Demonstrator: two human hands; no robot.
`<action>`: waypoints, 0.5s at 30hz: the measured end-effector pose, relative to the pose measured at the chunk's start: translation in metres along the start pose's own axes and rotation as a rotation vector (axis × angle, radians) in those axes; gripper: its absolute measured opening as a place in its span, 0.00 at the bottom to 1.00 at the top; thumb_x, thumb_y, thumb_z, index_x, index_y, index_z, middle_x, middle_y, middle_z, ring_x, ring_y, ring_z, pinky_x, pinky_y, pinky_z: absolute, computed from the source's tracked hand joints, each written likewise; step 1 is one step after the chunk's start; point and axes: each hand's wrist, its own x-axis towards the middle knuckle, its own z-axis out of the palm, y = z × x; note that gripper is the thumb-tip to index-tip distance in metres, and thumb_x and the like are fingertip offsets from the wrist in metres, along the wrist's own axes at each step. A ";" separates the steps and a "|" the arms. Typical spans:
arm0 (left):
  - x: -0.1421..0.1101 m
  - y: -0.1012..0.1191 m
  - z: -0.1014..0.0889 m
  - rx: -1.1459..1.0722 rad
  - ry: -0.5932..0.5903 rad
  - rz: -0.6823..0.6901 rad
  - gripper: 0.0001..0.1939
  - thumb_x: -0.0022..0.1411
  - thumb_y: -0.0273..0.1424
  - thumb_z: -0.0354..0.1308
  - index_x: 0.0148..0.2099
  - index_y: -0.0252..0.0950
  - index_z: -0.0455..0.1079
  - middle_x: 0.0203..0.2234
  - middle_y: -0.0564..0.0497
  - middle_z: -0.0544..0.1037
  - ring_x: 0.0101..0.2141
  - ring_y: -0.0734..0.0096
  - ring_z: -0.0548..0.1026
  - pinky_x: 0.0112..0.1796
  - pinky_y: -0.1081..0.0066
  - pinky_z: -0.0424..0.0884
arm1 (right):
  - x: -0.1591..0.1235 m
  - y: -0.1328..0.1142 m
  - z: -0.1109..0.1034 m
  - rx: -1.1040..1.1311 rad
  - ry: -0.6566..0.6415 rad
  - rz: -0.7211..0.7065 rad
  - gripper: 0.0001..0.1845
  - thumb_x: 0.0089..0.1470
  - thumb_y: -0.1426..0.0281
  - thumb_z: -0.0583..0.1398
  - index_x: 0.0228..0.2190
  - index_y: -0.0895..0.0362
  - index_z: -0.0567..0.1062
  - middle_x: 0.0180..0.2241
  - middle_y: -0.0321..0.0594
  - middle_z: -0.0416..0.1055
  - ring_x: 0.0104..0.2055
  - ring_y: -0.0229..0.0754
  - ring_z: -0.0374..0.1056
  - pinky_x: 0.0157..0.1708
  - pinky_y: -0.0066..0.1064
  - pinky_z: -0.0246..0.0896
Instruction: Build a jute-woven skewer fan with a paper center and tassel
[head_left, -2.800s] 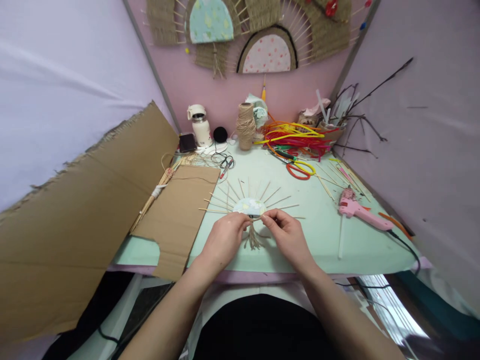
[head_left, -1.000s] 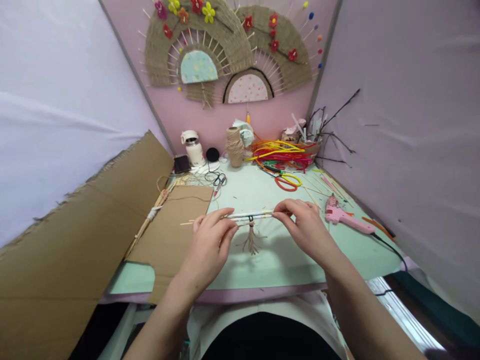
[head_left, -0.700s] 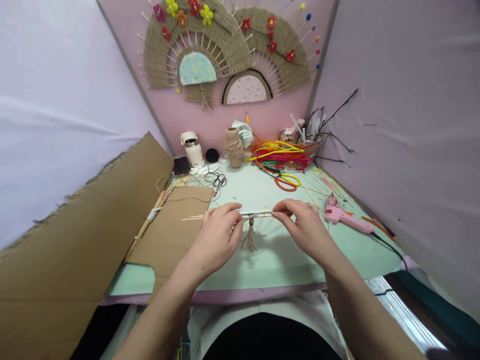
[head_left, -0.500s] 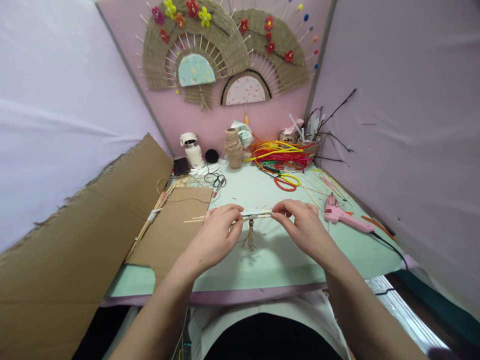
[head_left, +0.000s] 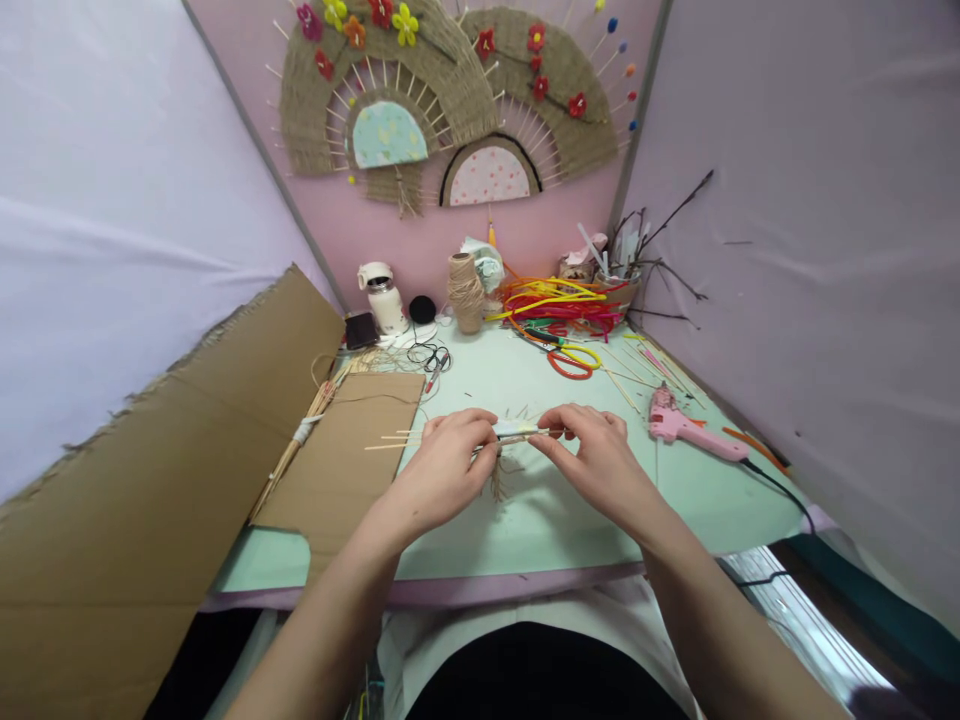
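Between my hands, just above the pale green table, is a small fan-like craft piece seen nearly edge-on. It has a pale patterned surface and thin wooden sticks that stick out to the left past my fingers. My left hand pinches its left part, thumb in front and fingers over the top. At its right end my right hand pinches it the same way. A frayed twine tassel hangs from the middle, partly behind my left thumb. The fingers cover much of the piece.
A pink glue gun with its cable lies at right. Behind are scissors, pipe cleaners, a twine spool and a white bottle. Cardboard and bundled sticks lie at left. Woven fans hang on the wall.
My left hand has shifted slightly right, and my hands are closer together. The piece has tilted, so the tassel shows less and more stick ends show at left.
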 end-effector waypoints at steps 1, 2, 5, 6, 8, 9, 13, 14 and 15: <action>0.001 0.000 0.002 -0.001 -0.005 0.002 0.13 0.67 0.28 0.47 0.32 0.39 0.70 0.49 0.48 0.77 0.51 0.59 0.73 0.54 0.54 0.64 | -0.001 0.001 0.000 0.007 -0.012 0.000 0.11 0.61 0.57 0.58 0.35 0.51 0.73 0.36 0.37 0.76 0.42 0.46 0.69 0.49 0.44 0.48; 0.001 0.000 0.003 0.000 -0.005 0.005 0.13 0.67 0.28 0.47 0.32 0.39 0.70 0.49 0.48 0.77 0.51 0.59 0.73 0.54 0.54 0.64 | -0.002 0.001 0.000 0.011 -0.020 -0.001 0.11 0.61 0.57 0.58 0.36 0.51 0.73 0.36 0.37 0.76 0.42 0.47 0.70 0.49 0.44 0.49; 0.003 0.000 0.006 0.009 0.007 0.017 0.13 0.67 0.27 0.47 0.33 0.39 0.71 0.48 0.48 0.78 0.51 0.60 0.74 0.55 0.55 0.65 | -0.003 0.002 -0.001 0.005 -0.022 -0.004 0.11 0.60 0.57 0.58 0.37 0.51 0.73 0.36 0.38 0.76 0.41 0.47 0.70 0.49 0.44 0.50; 0.004 0.000 0.007 0.014 0.009 0.019 0.13 0.67 0.27 0.47 0.33 0.39 0.71 0.48 0.48 0.78 0.51 0.60 0.74 0.55 0.56 0.65 | -0.003 0.002 -0.001 0.000 -0.018 -0.002 0.11 0.59 0.57 0.58 0.36 0.51 0.73 0.36 0.38 0.76 0.41 0.47 0.71 0.49 0.44 0.51; 0.005 0.000 0.007 0.024 0.008 0.020 0.13 0.66 0.27 0.47 0.33 0.39 0.71 0.48 0.47 0.78 0.51 0.60 0.74 0.54 0.56 0.65 | -0.002 0.002 -0.001 -0.006 -0.012 0.008 0.12 0.59 0.57 0.58 0.36 0.51 0.74 0.35 0.38 0.76 0.41 0.47 0.71 0.48 0.44 0.51; 0.005 0.000 0.007 0.027 0.007 0.021 0.13 0.66 0.27 0.47 0.33 0.38 0.71 0.48 0.47 0.78 0.51 0.60 0.74 0.54 0.55 0.65 | -0.002 0.002 0.000 -0.006 -0.008 0.014 0.12 0.60 0.57 0.57 0.35 0.51 0.74 0.35 0.38 0.76 0.40 0.47 0.71 0.48 0.44 0.51; 0.005 0.002 0.007 0.024 -0.004 0.015 0.13 0.67 0.27 0.47 0.33 0.38 0.71 0.49 0.47 0.77 0.52 0.59 0.73 0.55 0.54 0.65 | -0.003 0.001 0.002 -0.001 0.010 0.036 0.11 0.60 0.58 0.57 0.34 0.51 0.74 0.35 0.37 0.76 0.41 0.47 0.70 0.49 0.45 0.48; 0.005 0.003 0.007 0.023 -0.011 0.011 0.13 0.67 0.27 0.47 0.33 0.38 0.70 0.49 0.47 0.77 0.52 0.59 0.73 0.55 0.54 0.64 | -0.003 0.001 0.003 0.000 0.012 0.042 0.10 0.60 0.58 0.58 0.34 0.51 0.74 0.35 0.37 0.76 0.41 0.47 0.70 0.49 0.44 0.48; 0.005 0.003 0.008 0.023 -0.018 0.006 0.13 0.67 0.27 0.47 0.33 0.38 0.70 0.50 0.48 0.77 0.53 0.59 0.72 0.55 0.53 0.64 | -0.004 0.001 0.004 0.002 0.010 0.048 0.10 0.60 0.58 0.58 0.34 0.51 0.74 0.35 0.36 0.76 0.41 0.47 0.70 0.49 0.44 0.47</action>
